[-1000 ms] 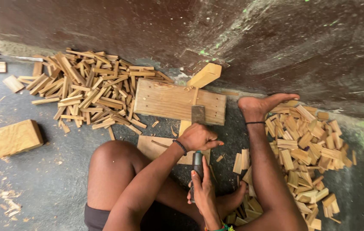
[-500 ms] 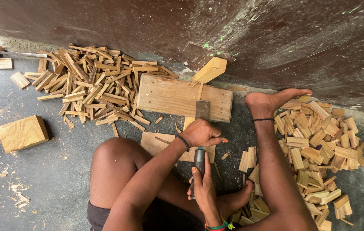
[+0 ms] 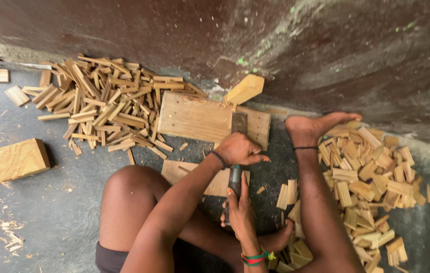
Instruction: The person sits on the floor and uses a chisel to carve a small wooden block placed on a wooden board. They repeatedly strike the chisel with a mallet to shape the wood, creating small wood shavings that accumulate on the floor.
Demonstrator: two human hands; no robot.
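Seen from above, looking down at a seated person's bare legs and arms. Left hand (image 3: 239, 149) curled into a loose fist over the top of a dark blade (image 3: 239, 123), fingers closed around it. Right hand (image 3: 240, 205) just nearer, wrapped around a dark tool handle (image 3: 234, 178). Blade standing upright on a flat wooden board (image 3: 195, 117) lying against the far wall. Small wooden block (image 3: 245, 89) leaning at the board's far right corner. Heap of thin split wooden sticks (image 3: 104, 106) to the left. Pile of short wooden pieces (image 3: 371, 177) to the right, beside a bare foot (image 3: 311, 129). Square wooden block (image 3: 17, 160) alone at far left.
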